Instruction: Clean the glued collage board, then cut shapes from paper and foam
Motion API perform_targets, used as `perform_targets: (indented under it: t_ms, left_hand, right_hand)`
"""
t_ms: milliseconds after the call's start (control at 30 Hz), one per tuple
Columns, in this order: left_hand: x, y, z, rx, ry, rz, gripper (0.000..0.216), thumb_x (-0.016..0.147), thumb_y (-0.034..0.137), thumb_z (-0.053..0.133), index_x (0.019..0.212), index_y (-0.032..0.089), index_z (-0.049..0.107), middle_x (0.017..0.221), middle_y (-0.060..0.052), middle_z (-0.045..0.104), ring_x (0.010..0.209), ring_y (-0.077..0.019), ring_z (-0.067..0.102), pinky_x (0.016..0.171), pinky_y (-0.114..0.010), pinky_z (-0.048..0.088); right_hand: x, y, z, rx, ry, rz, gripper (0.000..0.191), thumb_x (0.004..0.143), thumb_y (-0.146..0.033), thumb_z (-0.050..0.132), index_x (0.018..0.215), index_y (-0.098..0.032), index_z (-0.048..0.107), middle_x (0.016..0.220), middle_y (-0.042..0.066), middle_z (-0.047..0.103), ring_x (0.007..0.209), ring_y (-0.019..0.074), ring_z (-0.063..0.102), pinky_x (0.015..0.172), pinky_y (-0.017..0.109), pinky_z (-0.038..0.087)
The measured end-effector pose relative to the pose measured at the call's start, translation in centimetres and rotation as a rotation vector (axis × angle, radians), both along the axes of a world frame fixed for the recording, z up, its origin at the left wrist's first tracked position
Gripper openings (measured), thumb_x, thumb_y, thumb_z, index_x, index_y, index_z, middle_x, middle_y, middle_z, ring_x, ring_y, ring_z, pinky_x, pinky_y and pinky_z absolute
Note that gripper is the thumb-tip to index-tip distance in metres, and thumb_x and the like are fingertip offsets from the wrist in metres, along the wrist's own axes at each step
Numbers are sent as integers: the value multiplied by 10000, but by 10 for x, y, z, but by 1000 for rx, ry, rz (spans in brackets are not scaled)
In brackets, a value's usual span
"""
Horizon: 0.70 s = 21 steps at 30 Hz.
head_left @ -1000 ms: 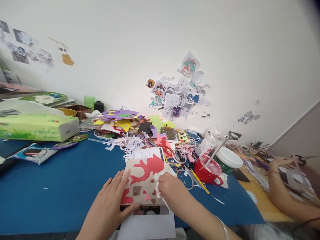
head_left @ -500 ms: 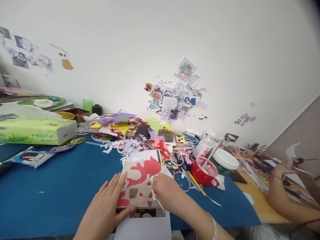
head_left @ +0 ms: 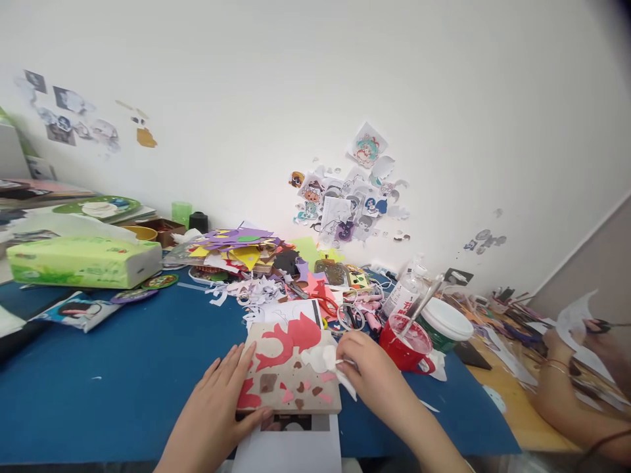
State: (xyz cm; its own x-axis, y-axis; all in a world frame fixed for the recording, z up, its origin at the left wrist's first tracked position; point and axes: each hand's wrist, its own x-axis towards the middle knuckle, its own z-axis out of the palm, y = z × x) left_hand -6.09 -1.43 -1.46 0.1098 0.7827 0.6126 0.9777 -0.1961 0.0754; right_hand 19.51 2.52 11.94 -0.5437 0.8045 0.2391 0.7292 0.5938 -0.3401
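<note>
A thick greyish board (head_left: 325, 399) lies in front of me, with red, pink and brown cut pieces stuck on it. My left hand (head_left: 217, 401) rests along its left side with fingers stretched out, the thumb at the front edge. In my right hand (head_left: 369, 371) a crumpled white tissue (head_left: 319, 360) is pinched, and part of it lies on the board's right side. Under the board's front edge sticks out a white sheet (head_left: 290, 450) with a dark printed picture.
Behind the board lie paper scraps (head_left: 256, 289) and red-handled scissors (head_left: 325, 301). On the right stand a red mug (head_left: 401, 345) with a stirring tool, a white-lidded tub (head_left: 446, 322) and a bottle (head_left: 404, 289). A tissue pack (head_left: 83, 263) is at left; another person's hands (head_left: 562, 355) hold paper and scissors.
My right hand has moved right, toward the board's right edge, with the tissue, uncovering pink and brown pieces there. My left hand stays on the board. The view has shifted slightly.
</note>
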Motion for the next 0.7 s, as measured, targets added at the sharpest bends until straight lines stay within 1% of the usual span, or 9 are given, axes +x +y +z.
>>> perform_targets:
  t_ms: [100,200,233,300,367,400,500,600,700]
  left_hand:
    - [0,0,1,-13,-7,-4,854,732,641,477,1414,204,208,1332,-116,469,1179,-287,490,910,-393,438]
    - [0,0,-1,-10,-16,-3,852,722,643,487,1407,202,236,1328,-118,476,1183,-288,485,915,-389,436]
    - [0,0,-1,-5,-15,-3,855,717,641,495,1405,200,242,1330,-120,474,1185,-288,482,918,-389,433]
    - [0,0,-2,5,-10,-3,863,712,638,505,1404,193,243,1335,-121,468,1190,-289,477,922,-394,431]
    - [1,0,-2,10,-7,-3,868,714,639,502,1405,184,238,1333,-125,470,1190,-290,478,922,-399,430]
    - [1,0,-2,10,-8,-1,867,716,639,497,1405,183,236,1331,-126,473,1188,-290,479,922,-400,430]
    - [2,-1,0,4,-9,3,858,722,642,488,1405,187,238,1331,-125,473,1191,-287,477,925,-400,427]
    - [3,-1,0,11,4,7,861,726,651,475,1403,172,242,1328,-133,473,1187,-286,481,919,-399,432]
    - [2,-1,0,17,-1,12,876,726,656,469,1409,168,221,1333,-131,463,1180,-288,487,913,-398,434]
  right_hand:
    - [5,-6,-20,25,-14,-31,175,750,-10,536,737,-182,565,849,18,570,822,166,516,713,259,388]
    - [2,-10,-60,48,16,-5,225,720,32,533,712,-187,583,834,10,593,823,154,529,706,232,397]
    - [-1,-11,-74,93,15,-1,245,712,49,518,715,-185,588,835,16,595,804,152,531,694,228,400]
    - [-5,-11,-96,263,-30,-24,244,731,38,480,721,-177,595,798,46,592,740,169,514,624,245,391]
    - [-6,-11,-102,293,-28,-27,232,725,24,471,708,-170,598,771,68,589,718,185,508,583,253,376]
    - [-5,-10,-99,248,-12,-13,227,716,21,476,705,-171,597,783,69,591,730,185,515,594,253,380]
    - [4,-8,-77,7,130,-11,185,707,-8,505,691,-179,575,793,30,586,748,155,537,648,236,394]
    - [11,-2,-62,-286,537,-98,64,760,-205,565,703,-179,550,696,-1,560,653,137,523,592,226,378]
    - [13,5,-62,-617,973,-127,270,725,-427,644,733,-182,531,643,-26,532,559,106,486,524,205,346]
